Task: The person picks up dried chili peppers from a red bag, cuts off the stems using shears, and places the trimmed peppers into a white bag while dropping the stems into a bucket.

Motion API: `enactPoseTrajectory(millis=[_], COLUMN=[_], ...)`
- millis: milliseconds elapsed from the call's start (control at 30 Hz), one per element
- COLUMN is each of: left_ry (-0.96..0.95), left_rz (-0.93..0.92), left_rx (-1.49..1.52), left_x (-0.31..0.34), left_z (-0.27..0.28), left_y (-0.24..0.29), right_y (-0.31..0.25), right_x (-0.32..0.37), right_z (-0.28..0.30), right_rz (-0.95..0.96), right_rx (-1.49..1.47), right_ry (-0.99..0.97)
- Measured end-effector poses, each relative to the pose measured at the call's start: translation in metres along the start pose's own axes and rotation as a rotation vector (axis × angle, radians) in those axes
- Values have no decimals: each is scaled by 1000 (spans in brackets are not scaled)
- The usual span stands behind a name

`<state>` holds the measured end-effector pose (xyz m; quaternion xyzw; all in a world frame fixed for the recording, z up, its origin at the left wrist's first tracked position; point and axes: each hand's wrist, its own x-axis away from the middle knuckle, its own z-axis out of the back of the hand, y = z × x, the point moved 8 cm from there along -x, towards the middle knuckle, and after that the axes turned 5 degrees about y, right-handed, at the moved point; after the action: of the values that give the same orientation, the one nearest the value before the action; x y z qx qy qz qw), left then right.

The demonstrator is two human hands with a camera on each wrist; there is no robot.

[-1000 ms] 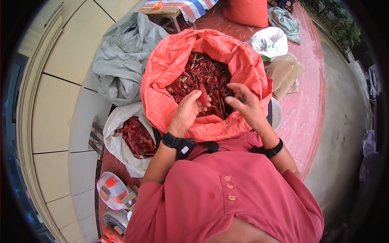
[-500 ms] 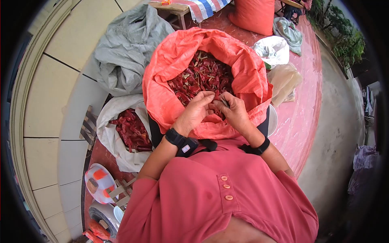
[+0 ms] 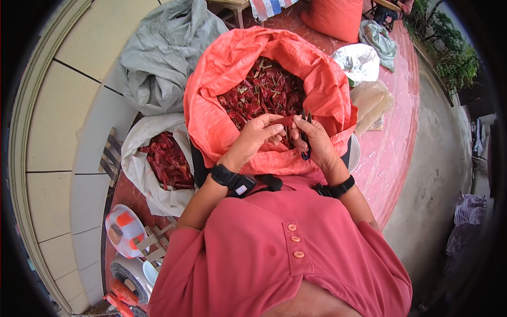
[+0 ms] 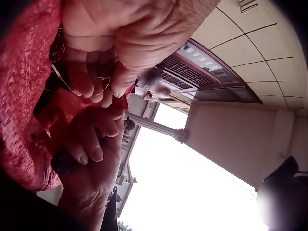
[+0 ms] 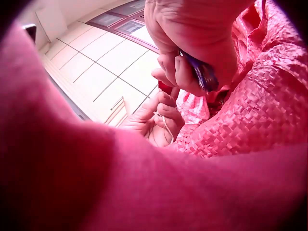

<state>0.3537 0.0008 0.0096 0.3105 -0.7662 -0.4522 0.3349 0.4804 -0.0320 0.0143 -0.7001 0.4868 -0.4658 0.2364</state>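
Over the mouth of a big red woven sack [image 3: 211, 74], both hands meet close together. My left hand [image 3: 256, 137] pinches a dried red chili [image 3: 284, 121] between thumb and fingertips. The right hand [image 3: 318, 141] holds scissors [image 3: 305, 154] with dark, narrow blades pointing up and away; their blue-purple handle [image 5: 204, 76] shows inside the curled fingers in the right wrist view. The right fingertips are right at the chili's end. Beneath the hands, the sack is full of dried red chilies [image 3: 266, 87] with pale stems. A thin pale stem [image 5: 164, 126] curls beside the left fingers.
At left stands a white sack [image 3: 153, 187] with more red chilies [image 3: 168, 164], below a heaped grey sack [image 3: 158, 63]. A filled red sack [image 3: 332, 21], a white bag [image 3: 358, 62] and a beige bag [image 3: 372, 103] lie beyond. A patterned basin [image 3: 127, 232] sits lower left.
The right hand, earlier apart from the left, has come in to meet it at the chili. The scissor blades now show upright between the right fingers.
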Motion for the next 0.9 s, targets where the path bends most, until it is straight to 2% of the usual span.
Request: enactPoseTrajectory(millis=[167, 300, 367, 433, 533, 667, 767, 867, 900], left_ry=[143, 111, 46, 23, 44, 111, 186, 418, 493], left_rz=[50, 4, 0, -16, -75, -134, -103, -204, -287], left_rx=[47, 400, 495, 512, 514, 457, 492, 165, 82], left_x=[-1, -2, -3, -4, -2, 8, 14, 40, 54], left_z=[20, 17, 11, 9, 12, 21, 34, 67, 82], left_y=[-7, -6, -4, -2, 6, 17, 13, 31, 41], right_y=[2, -3, 0, 5, 21, -9, -42, -81, -88], right_x=[0, 1, 2, 3, 2, 11, 34, 65, 76], right_z=[8, 3, -13, -20, -14, 2, 22, 73, 101], right_rz=[-15, 37, 1, -73, -145, 47, 197, 488, 558], right_rx=[-56, 143, 192, 313, 307, 261, 290, 371, 356], right_ry=[17, 63, -9, -77, -98, 6, 175, 522, 631])
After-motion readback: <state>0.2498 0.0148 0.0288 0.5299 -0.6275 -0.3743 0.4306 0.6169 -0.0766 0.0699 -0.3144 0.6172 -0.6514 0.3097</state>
